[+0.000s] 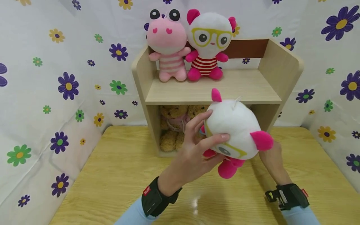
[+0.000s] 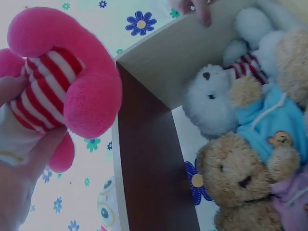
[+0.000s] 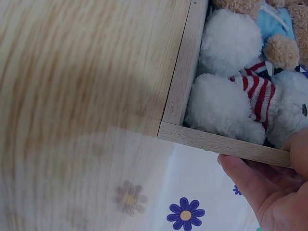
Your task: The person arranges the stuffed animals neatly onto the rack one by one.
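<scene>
My left hand (image 1: 194,153) holds a plush panda (image 1: 233,125) in front of the shelf, its white head tilted toward me. In the left wrist view, fingers lie on both sides of its red-striped body (image 2: 48,91). My right hand (image 1: 272,157) grips the front edge of the shelf's right side panel (image 3: 226,147), low down. In the left wrist view its fingertips reach over that panel's edge. The wooden shelf (image 1: 213,90) stands on the table. On its upper board sit a pink plush hippo (image 1: 167,40) and a second plush panda (image 1: 209,40) with yellow glasses.
Inside the lower compartment lie brown teddy bears (image 2: 236,168), one in a blue top (image 2: 264,110), and a white plush in a striped sweater (image 3: 224,106). The wooden table (image 1: 121,175) reaches to a flower-print cloth (image 1: 92,62) behind and at both sides.
</scene>
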### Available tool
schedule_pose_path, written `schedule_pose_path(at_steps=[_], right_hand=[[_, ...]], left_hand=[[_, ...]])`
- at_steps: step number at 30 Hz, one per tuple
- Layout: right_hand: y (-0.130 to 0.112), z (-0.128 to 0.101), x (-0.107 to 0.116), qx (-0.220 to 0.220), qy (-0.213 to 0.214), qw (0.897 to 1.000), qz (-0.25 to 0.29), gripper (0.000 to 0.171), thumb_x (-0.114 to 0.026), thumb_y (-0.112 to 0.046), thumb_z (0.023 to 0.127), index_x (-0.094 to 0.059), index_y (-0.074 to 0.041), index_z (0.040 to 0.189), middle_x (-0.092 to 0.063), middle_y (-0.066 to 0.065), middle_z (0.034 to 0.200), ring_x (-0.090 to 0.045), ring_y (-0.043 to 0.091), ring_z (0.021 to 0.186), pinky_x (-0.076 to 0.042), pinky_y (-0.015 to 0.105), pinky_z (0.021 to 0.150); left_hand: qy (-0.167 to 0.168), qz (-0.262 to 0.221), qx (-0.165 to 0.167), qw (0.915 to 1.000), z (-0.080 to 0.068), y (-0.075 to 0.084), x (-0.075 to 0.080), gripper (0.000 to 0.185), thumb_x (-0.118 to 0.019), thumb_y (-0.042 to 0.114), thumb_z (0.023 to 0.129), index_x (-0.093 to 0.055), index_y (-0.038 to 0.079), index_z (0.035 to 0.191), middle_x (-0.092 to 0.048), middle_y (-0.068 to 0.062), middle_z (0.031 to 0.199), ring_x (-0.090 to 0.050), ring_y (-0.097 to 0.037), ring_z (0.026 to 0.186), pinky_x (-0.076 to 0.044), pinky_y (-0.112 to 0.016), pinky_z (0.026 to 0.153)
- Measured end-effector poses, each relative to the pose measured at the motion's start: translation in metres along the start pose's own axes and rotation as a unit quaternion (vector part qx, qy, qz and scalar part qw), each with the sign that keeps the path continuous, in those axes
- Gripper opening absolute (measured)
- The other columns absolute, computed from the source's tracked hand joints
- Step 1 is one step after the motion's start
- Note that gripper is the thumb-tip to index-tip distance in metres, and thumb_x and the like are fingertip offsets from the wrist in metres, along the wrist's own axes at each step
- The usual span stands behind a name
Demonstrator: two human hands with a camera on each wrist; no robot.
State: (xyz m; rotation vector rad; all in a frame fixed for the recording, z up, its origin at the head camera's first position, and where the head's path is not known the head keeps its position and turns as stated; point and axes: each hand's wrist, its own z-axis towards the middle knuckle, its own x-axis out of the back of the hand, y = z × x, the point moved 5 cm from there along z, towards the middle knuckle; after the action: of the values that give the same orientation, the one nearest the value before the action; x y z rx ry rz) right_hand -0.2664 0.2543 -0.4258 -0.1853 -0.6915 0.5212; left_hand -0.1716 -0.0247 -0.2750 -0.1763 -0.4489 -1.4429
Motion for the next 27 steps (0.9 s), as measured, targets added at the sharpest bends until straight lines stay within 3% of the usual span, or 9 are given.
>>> schedule_pose_path(at_steps=[1,5,8,16,20,27], right_hand=[[0.0,0.0,0.0,0.008,0.007,1.0,-0.005,0.006,-0.058,0.013,0.085,-0.056,0.009,0.081,-0.052,0.017,0.056,-0.04,0.017,0.046,-0.032,0.031,0.041],[0.005,0.001,-0.001,-0.064,-0.017,0.998,0.009,0.01,-0.057,0.008,0.089,-0.053,0.003,0.081,-0.052,0.015,0.056,-0.034,0.008,0.047,-0.031,0.029,0.042],[0.006,0.001,-0.002,-0.093,-0.04,0.995,0.01,0.017,-0.058,0.004,0.092,-0.051,0.0,0.078,-0.051,0.012,0.055,-0.028,0.002,0.046,-0.027,0.024,0.043],[0.003,0.004,0.0,-0.077,-0.012,0.997,0.021,0.025,-0.062,-0.001,0.095,-0.051,-0.001,0.072,-0.054,0.013,0.053,-0.031,-0.001,0.047,-0.026,0.017,0.04],[0.002,0.004,0.0,-0.072,0.0,0.997,0.032,0.025,-0.063,-0.004,0.096,-0.054,0.002,0.073,-0.056,0.016,0.052,-0.04,0.004,0.043,-0.025,0.013,0.037],[0.004,0.003,-0.001,-0.098,-0.01,0.995,0.033,0.023,-0.061,-0.008,0.098,-0.057,0.005,0.079,-0.065,0.028,0.063,-0.062,0.034,0.049,-0.033,0.018,0.039]], left_hand=[[0.01,0.003,-0.011,0.9999,0.005,-0.001,-0.002,0.065,-0.085,0.002,0.08,-0.047,0.012,0.131,-0.021,-0.028,0.151,-0.035,-0.048,0.144,-0.051,-0.047,0.109],[0.058,0.012,-0.035,0.9976,0.023,-0.007,-0.006,0.066,-0.086,0.004,0.08,-0.045,0.011,0.131,-0.021,-0.029,0.149,-0.035,-0.049,0.144,-0.049,-0.047,0.112],[0.085,0.016,-0.042,0.9953,0.037,-0.01,-0.007,0.066,-0.086,0.005,0.08,-0.043,0.012,0.13,-0.021,-0.03,0.148,-0.034,-0.049,0.144,-0.047,-0.048,0.114],[0.107,0.05,-0.046,0.9919,0.083,-0.02,-0.013,0.054,-0.078,0.014,0.09,-0.042,0.01,0.129,-0.021,-0.031,0.146,-0.029,-0.044,0.148,-0.035,-0.043,0.124],[0.092,0.077,-0.018,0.9926,0.101,-0.033,-0.023,0.043,-0.07,0.02,0.097,-0.044,0.01,0.13,-0.022,-0.028,0.149,-0.029,-0.037,0.15,-0.034,-0.033,0.124],[0.051,0.123,0.064,0.989,0.121,-0.062,-0.046,0.041,-0.069,0.019,0.097,-0.048,0.014,0.132,-0.025,-0.022,0.148,-0.039,-0.032,0.144,-0.043,-0.026,0.114]])
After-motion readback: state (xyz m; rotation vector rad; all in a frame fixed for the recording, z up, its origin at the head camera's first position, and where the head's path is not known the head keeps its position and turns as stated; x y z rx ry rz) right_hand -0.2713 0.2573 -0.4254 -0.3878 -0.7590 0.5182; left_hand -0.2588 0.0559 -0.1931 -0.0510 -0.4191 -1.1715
